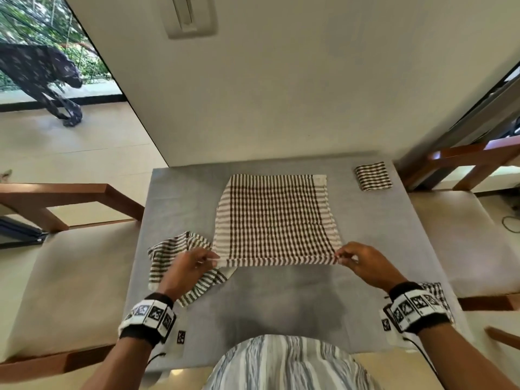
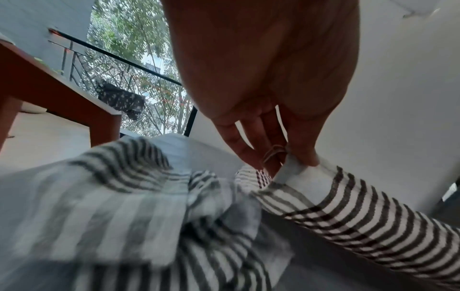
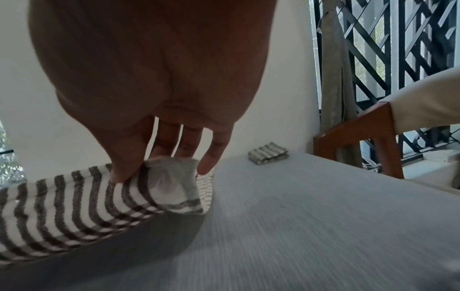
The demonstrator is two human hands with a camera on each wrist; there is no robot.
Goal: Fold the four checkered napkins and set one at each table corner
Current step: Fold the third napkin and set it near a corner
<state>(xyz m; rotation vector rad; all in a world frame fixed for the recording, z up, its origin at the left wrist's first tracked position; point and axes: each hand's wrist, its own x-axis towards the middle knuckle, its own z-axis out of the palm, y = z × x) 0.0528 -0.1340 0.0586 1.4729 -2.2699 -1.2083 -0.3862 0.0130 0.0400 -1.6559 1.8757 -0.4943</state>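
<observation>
Pinching the near corners of the spread napkin (image 1: 274, 218) at the table (image 1: 374, 237) centre, the left hand (image 1: 189, 270) and right hand (image 1: 365, 263) lift its near edge, a crumpled napkin (image 1: 166, 254) just left, a folded napkin (image 1: 372, 176) at the far right corner.

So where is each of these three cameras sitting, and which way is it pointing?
Head: worn on the head, looking down at the table; both forearms and the person's front show.
Left wrist: looks along the left hand pinching the spread napkin.
Right wrist: looks along the right hand pinching the opposite near corner.
Shared: the head and right wrist views both show the folded napkin at the far right corner.
</observation>
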